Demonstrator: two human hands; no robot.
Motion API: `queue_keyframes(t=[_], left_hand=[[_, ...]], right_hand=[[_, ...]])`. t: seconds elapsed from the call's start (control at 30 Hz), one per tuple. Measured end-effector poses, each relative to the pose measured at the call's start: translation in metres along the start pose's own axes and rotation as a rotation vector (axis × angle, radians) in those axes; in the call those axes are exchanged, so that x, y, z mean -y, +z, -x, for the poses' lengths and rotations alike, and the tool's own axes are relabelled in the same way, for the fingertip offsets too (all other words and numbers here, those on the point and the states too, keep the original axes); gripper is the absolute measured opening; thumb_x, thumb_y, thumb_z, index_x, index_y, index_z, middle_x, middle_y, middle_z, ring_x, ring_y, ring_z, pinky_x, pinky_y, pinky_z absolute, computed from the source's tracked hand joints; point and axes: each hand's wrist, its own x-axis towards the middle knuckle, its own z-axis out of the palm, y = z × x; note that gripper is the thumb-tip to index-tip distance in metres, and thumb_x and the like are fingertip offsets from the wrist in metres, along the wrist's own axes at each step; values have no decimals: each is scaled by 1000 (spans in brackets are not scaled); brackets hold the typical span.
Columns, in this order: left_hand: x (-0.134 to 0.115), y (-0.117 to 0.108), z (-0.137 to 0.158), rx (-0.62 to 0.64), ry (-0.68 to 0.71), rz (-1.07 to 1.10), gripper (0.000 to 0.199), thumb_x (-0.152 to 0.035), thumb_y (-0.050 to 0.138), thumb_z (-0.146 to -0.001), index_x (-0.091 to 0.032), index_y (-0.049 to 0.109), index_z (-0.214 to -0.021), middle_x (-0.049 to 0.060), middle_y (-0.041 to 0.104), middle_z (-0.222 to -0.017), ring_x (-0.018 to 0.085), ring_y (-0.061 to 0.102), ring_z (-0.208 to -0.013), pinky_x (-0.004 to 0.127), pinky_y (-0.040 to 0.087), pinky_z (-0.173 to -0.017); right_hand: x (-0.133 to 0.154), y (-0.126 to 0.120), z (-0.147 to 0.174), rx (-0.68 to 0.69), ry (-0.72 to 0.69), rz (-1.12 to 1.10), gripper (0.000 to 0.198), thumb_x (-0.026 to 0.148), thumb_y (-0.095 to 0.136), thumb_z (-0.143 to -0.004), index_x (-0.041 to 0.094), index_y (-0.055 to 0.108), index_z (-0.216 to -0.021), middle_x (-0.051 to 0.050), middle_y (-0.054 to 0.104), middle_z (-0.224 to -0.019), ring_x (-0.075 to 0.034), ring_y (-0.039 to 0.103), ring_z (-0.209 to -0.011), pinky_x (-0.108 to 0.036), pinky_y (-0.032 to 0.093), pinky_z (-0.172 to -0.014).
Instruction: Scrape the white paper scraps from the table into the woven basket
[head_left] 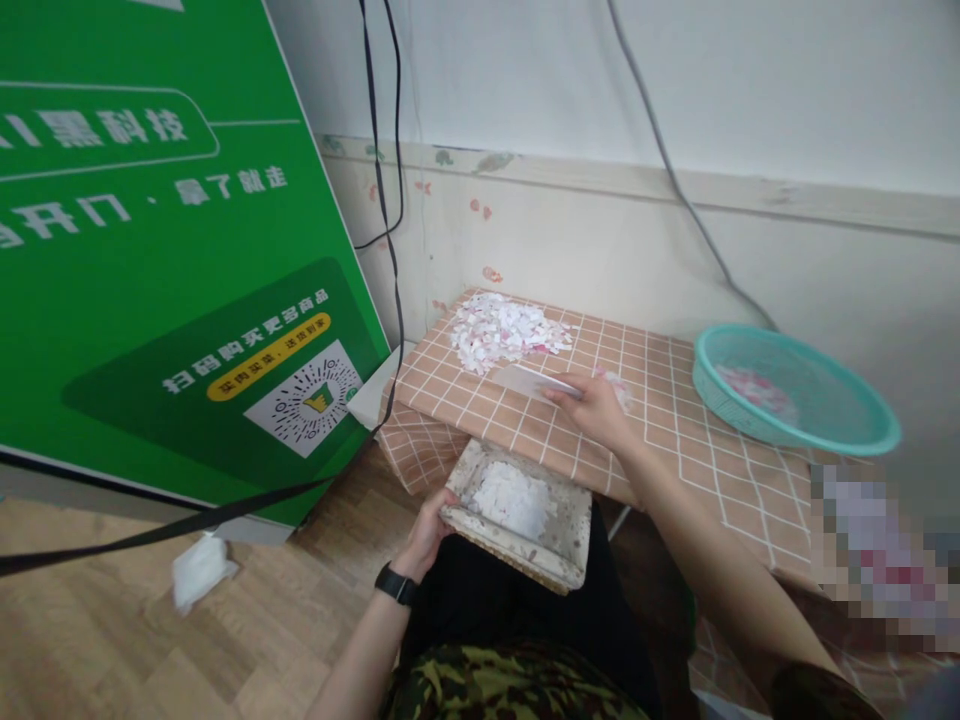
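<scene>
My left hand grips the left rim of a stained, pale rectangular tray, held just below the table's front edge. White paper scraps lie inside it. Over the table, my right hand is closed on a flat white card, which slants toward the left. Just beyond the card spreads a heap of white and pinkish paper scraps. A small patch of pink and white scraps shows beside my right hand, partly hidden by it.
A turquoise mesh basket with pinkish scraps stands at the right on the brown checked tablecloth. A large green sign panel rises on the left. A black strap hangs across there. A white bag lies on the floor.
</scene>
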Motion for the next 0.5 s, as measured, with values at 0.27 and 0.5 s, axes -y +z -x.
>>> queue_keyframes(t=[0.27,0.5], left_hand=[[18,11,3,106,141,-119,50,-27,59,-71,-19,69,-119,4,75,-98,28,64,-91,34,47,-74],[18,3,-8,117,135,-143,56,-30,60,-68,-21,67,-123,7,74,-111,35,61,-108,39,48,-83]], right_hand=[[16,18,-99,196,-207,275,24,19,57,-90,20,73,-108,-8,77,-103,-21,68,-95,-31,47,-83],[32,14,-133,364,-305,498,25,13,55,-83,20,76,-94,-7,75,-88,-18,65,-81,-28,40,-71]])
